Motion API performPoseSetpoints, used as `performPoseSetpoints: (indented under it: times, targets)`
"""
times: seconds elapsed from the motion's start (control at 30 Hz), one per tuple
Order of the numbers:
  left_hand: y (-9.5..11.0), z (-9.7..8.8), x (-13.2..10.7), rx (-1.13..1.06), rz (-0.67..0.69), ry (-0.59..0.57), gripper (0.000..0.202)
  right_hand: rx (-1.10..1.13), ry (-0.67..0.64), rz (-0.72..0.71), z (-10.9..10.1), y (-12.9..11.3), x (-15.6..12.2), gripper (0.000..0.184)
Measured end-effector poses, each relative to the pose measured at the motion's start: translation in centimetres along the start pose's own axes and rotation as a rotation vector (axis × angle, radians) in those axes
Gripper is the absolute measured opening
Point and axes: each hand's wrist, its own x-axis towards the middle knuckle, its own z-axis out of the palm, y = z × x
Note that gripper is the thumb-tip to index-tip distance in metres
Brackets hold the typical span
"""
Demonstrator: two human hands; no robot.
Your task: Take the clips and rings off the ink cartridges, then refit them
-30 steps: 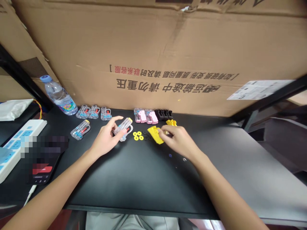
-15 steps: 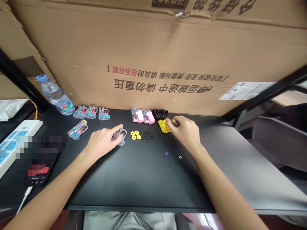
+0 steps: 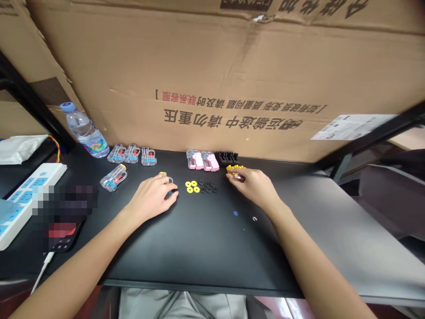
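Note:
My left hand (image 3: 153, 196) is closed over a small clear plastic toy gun (image 3: 170, 193), whose yellow tip (image 3: 162, 173) shows above the fingers; most of the toy is hidden. Right of it lie several yellow rings (image 3: 192, 186) and several black rings (image 3: 207, 186). My right hand (image 3: 255, 185) has its fingers curled around a small shiny dark-brown object (image 3: 238, 177) that I cannot make out. Just beyond those fingers, a notched yellow plastic piece (image 3: 235, 169) is partly covered. Behind it sits a similar black notched piece (image 3: 227, 158).
Two clear toys with pink parts (image 3: 203, 161) stand near the cardboard (image 3: 212, 57). More clear toy guns (image 3: 132, 153) lie at the left, beside a water bottle (image 3: 86, 133). A power strip (image 3: 25, 201) and a phone (image 3: 63, 232) are far left. A blue disc (image 3: 235, 213) lies nearer me.
My left hand has closed further over the clear toy gun, and a yellow tip now shows. The yellow piece has turned, its notches facing up beside my right hand. The view has shifted slightly.

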Motion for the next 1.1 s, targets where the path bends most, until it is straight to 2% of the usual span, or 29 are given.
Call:
performPoseSetpoints:
  times: [0.2, 0.37, 0.5, 0.63, 0.77, 0.9, 1.03, 1.1]
  targets:
    - [-0.6, -1.7, 0.1, 0.165, -0.163, -0.051, 0.021, -0.055, 0.021, 0.037, -0.7, 0.2, 0.0, 0.025]
    - [-1.9, -3.2, -0.1, 0.291, -0.291, -0.141, 0.022, -0.02, 0.146, -0.064, -0.5, -2.8, -0.7, 0.029]
    - [-3.2, -3.9, -0.4, 0.357, -0.354, -0.177, 0.023, 0.017, 0.182, -0.158, 0.2, -4.8, -1.1, 0.033]
    - [-4.2, -4.4, -0.7, 0.401, -0.433, -0.181, 0.026, 0.041, 0.16, -0.201, 0.8, -4.9, -1.0, 0.034]
    - [-4.5, -4.7, -0.8, 0.44, -0.489, -0.183, 0.033, 0.042, 0.16, -0.167, 1.0, -4.5, -0.9, 0.033]
    - [-3.9, -4.5, -0.6, 0.465, -0.436, -0.131, 0.047, 0.058, 0.162, -0.179, 1.0, -4.7, -1.2, 0.033]
    - [-2.3, -2.9, -0.2, 0.342, -0.213, -0.042, 0.038, 0.085, 0.172, -0.201, 1.0, -5.4, -0.8, 0.033]
    - [-1.6, -1.7, -0.1, 0.254, -0.093, -0.027, 0.031, 0.09, 0.131, -0.229, 1.0, -6.1, -0.1, 0.034]
